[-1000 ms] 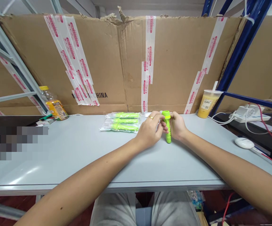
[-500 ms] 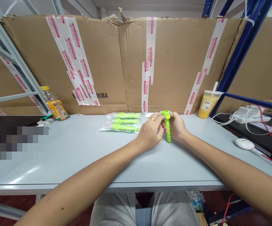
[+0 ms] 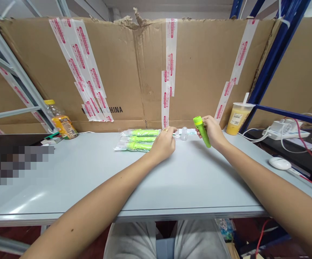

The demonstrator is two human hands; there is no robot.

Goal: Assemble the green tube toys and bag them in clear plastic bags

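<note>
My right hand (image 3: 212,131) is closed around a bright green plastic tube (image 3: 203,133) with a wider ringed collar at the top, tilted and held just above the table. My left hand (image 3: 164,144) has its index finger stretched toward a small clear plastic piece (image 3: 177,133); the other fingers are mostly hidden behind the hand, and whether the fingertip touches the piece is unclear. Beside that piece stands a clear dome-topped part (image 3: 183,133). Left of the hand lie three clear bags with green tubes (image 3: 138,138), partly covered by it.
A cardboard wall (image 3: 123,72) closes off the back of the grey table (image 3: 91,180). An orange-labelled bottle (image 3: 64,124) stands back left, and a yellow drink cup (image 3: 238,118) back right. A white mouse-like object (image 3: 280,163) and cables with a white power strip (image 3: 288,133) lie right.
My hands have moved apart. The right one carries the green tube to the right and tilts it; my left hand has let go of it and moved left, revealing the clear parts.
</note>
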